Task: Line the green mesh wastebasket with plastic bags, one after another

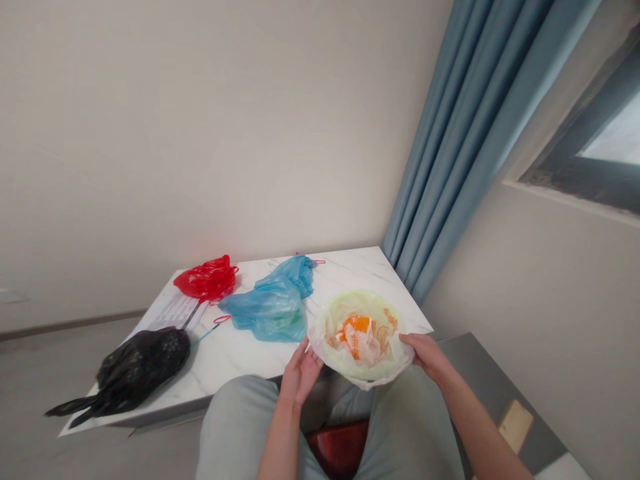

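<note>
A round, pale yellow-green waste bin (344, 375) is tilted toward me above my knees, at the table's front edge. A thin whitish plastic bag lines it and folds over its rim. Inside lies crumpled orange-and-white plastic (359, 330). My right hand (425, 350) grips the right rim, thumb on top. My left hand (303, 370) holds the left side, palm turned up and fingertips against the bin. The bin's underside is mostly hidden. Just behind it, a blue translucent plastic bag (275, 303) lies spread on the white marbled table (350, 267).
A red plastic bag (207, 279) sits at the table's back left, beside a printed sheet (173, 312). A knotted black bag (143, 367) lies at the left front edge. Blue curtains (465, 133) hang at the right, above a grey surface with a wooden block (516, 425).
</note>
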A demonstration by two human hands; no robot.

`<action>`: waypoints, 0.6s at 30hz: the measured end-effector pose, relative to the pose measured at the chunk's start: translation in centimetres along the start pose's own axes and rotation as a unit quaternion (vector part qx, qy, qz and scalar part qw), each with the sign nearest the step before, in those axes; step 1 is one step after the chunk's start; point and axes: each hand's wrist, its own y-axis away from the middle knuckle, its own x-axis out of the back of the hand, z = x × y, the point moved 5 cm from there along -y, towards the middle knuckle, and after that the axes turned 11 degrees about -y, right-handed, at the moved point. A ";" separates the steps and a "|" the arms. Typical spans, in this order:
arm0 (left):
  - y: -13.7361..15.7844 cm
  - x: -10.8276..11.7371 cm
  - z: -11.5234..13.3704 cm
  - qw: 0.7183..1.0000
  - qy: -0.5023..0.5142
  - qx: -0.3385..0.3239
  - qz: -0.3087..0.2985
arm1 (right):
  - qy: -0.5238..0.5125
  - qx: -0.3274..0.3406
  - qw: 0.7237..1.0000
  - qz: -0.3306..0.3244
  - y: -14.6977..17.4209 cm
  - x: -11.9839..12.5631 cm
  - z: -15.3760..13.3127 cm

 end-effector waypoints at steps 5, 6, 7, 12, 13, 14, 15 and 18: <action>-0.1 -0.4 0.2 0.998 0.021 -0.028 0.045 | -0.055 0.002 0.998 0.020 1.6 -0.6 0.7; -0.1 -0.5 0.3 0.997 0.029 -0.041 0.052 | -0.083 -0.002 0.996 0.016 1.8 -0.9 1.2; -0.1 -0.7 0.4 0.996 0.036 -0.054 0.057 | -0.110 -0.005 0.994 0.012 1.9 -1.2 1.6; -0.1 -0.8 0.8 0.993 0.027 -0.079 0.087 | -0.210 -0.016 0.977 0.026 2.3 -3.0 3.8; -0.1 -0.7 0.7 0.993 0.015 -0.073 0.095 | -0.220 -0.009 0.975 0.025 2.6 -3.4 3.9; -0.2 -0.5 0.5 0.992 0.001 -0.066 0.104 | -0.227 0.002 0.974 0.021 2.9 -3.9 3.9; -0.2 -0.4 0.3 0.992 -0.015 -0.057 0.110 | -0.231 0.015 0.973 0.012 3.3 -4.4 3.8; -0.5 -0.1 -0.4 0.991 -0.072 -0.031 0.109 | -0.222 0.043 0.974 -0.012 4.5 -5.8 3.5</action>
